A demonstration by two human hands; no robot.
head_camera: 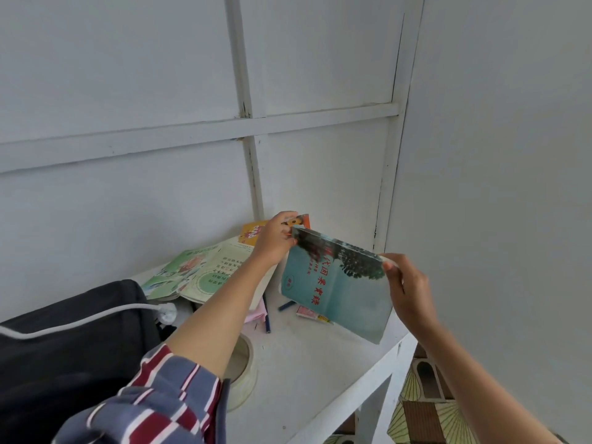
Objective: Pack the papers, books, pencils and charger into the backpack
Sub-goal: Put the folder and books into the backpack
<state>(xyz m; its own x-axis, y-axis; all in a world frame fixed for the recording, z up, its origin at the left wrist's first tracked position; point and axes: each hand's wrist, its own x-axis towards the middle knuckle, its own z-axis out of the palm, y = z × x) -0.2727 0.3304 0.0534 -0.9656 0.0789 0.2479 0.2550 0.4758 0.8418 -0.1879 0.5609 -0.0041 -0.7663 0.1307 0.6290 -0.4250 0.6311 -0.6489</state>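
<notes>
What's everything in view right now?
teal book: 1, teal, held above the table
green book: 1, green, open on table, back left
orange book: 1, orange, by the wall
backpack: 1, black, left
charger cable: 1, white, across backpack
pencils: 2, blue, on table under teal book
pink paper: 1, pink, beside pencils
tape roll: 1, whitish, near edge by left forearm
table: 1, white, corner of room
left hand: grips teal book's far corner
right hand: grips teal book's right edge
</notes>
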